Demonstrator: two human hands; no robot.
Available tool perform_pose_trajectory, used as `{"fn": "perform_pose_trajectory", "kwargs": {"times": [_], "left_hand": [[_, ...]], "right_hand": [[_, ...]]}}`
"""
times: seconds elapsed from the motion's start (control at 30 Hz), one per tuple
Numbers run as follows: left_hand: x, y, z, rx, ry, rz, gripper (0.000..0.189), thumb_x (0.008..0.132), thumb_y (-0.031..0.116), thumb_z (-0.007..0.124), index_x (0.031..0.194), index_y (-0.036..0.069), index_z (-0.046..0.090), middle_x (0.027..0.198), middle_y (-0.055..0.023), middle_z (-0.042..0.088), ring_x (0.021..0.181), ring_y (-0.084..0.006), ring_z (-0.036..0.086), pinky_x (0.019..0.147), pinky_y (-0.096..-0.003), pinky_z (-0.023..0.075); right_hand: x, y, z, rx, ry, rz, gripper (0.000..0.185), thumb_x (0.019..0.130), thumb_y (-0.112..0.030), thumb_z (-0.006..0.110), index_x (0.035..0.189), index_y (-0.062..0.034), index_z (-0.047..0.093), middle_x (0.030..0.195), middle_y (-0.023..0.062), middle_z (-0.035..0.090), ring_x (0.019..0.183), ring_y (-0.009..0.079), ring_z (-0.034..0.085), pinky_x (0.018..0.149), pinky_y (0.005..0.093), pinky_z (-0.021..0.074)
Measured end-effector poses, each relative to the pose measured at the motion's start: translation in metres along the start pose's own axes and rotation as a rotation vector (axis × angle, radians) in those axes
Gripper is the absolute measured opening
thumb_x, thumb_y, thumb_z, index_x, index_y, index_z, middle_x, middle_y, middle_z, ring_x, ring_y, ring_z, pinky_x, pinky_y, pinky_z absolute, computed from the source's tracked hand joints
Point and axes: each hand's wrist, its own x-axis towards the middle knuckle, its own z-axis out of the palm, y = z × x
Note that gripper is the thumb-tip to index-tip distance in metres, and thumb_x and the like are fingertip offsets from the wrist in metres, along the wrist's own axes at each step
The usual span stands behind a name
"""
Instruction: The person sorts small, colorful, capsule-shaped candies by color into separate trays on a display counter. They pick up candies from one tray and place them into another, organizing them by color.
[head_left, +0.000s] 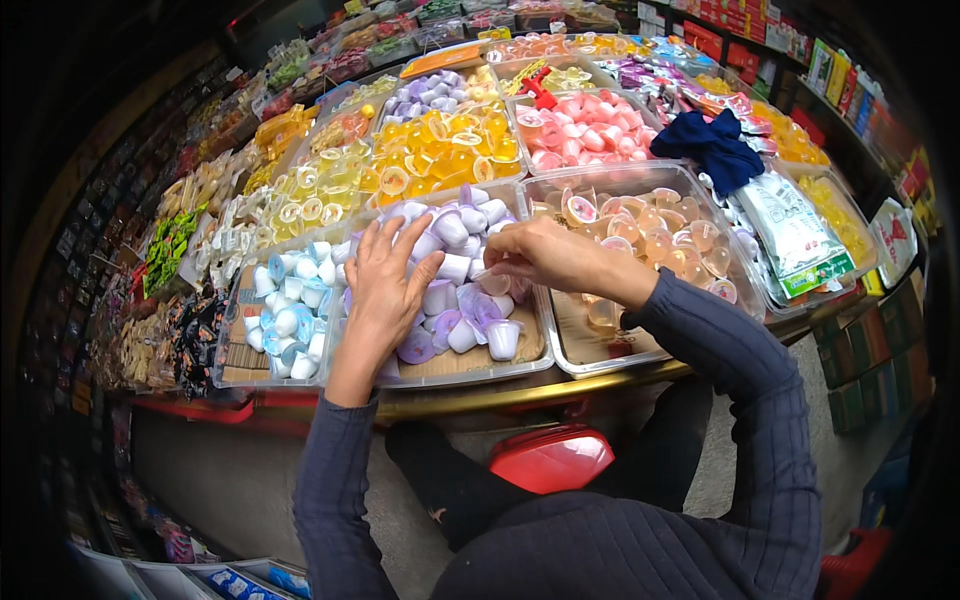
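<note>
Purple-and-white jelly cups (450, 229) fill a clear plastic bin (480, 371) in front of me. My left hand (386, 289) rests over the left side of these cups with its fingers spread, holding nothing that I can see. Over the right side of the same bin, my right hand (525, 259) has its fingers bent and its fingertips together, near a pale peach jelly cup (493, 282); whether it grips that cup cannot be told. Peach jelly cups (660, 232) lie in the bin to the right, and blue-and-white cups (289, 322) in the bin to the left.
Yellow jelly cups (439, 150) and pink ones (589, 131) lie in bins farther back. A dark blue cloth (709, 146) and a white-and-green packet (791, 225) lie at the right. A gold-coloured edge (525, 394) runs along the display's front, with a red object (551, 457) below.
</note>
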Motion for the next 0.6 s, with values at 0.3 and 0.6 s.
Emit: {"fn": "perform_pose_trajectory", "kwargs": {"times": [0.3,0.6], "left_hand": [[0.02,0.07,-0.008,-0.116,-0.002,0.281,0.048,0.091,0.03,0.073,0.136,0.013,0.063,0.129,-0.0147,0.064,0.131,-0.036,0.052,0.105,-0.0481,0.0385],[0.13,0.103,0.047,-0.238,-0.074,0.286,0.033,0.096,0.028,0.068,0.123,0.009,0.07,0.102,-0.0198,0.075,0.099,-0.0355,0.072,0.089,-0.0431,0.0547]], "right_hand": [[-0.015,0.008,-0.08,0.09,0.233,0.18,0.015,0.092,-0.013,0.074,0.1,-0.0005,0.068,0.089,0.0113,0.072,0.081,0.0153,0.067,0.078,0.0323,0.0548],[-0.016,0.077,-0.088,-0.321,-0.004,0.539,0.032,0.088,-0.028,0.075,0.106,-0.0012,0.072,0.103,0.02,0.074,0.095,0.0359,0.071,0.085,0.0427,0.0556]]}}
